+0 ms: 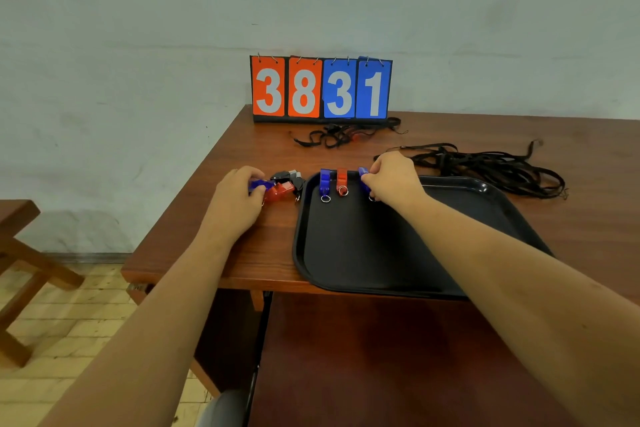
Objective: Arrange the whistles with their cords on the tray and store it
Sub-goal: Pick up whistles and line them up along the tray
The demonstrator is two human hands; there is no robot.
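A black tray (346, 253) lies on the brown table. At its far left edge a blue whistle (325, 181) and a red whistle (342, 178) lean side by side, rings toward me. My right hand (391, 180) pinches a second blue whistle (363, 174) just right of them, on the tray's far rim. Left of the tray, my left hand (235, 198) grips a blue whistle (259, 185) from a small pile that holds a red whistle (278, 191) and black whistles (289, 177).
A tangle of black cords (491, 166) lies on the table behind the tray's right side, and a smaller cord bundle (343, 136) sits before a flip scoreboard (320, 88) reading 38 31. A wooden stool (20, 253) stands at the left.
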